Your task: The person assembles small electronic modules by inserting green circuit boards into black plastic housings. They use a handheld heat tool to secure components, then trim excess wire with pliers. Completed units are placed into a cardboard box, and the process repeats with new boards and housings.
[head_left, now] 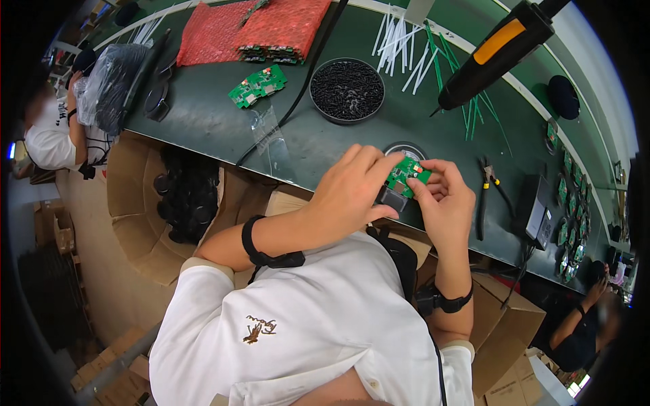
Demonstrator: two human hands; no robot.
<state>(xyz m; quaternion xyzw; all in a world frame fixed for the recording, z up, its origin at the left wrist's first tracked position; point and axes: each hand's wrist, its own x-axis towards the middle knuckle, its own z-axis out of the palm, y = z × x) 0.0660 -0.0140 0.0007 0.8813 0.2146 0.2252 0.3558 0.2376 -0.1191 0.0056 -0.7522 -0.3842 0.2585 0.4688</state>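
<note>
A green circuit board [410, 173] with small parts on it is between my two hands, above the near edge of the workbench. Under its lower edge shows a black housing [393, 199] with a grey square face. My left hand [352, 188] closes round the left side of the housing, fingers over the top by the board and thumb below. From the right, my right hand [447, 196] pinches the board, with its thumb on the front and curled fingers behind. Just beyond them lies a round black part [408, 147] with a pale ring, partly hidden by my hands.
A bowl of small black screws [347, 90] stands beyond. An electric screwdriver [497, 54] hangs at upper right. Cutters [485, 186] and a black box [538, 211] lie right. Loose circuit boards [258, 86], red bubble wrap [213, 34] and cable ties [403, 42] lie farther back. A carton [128, 210] stands left.
</note>
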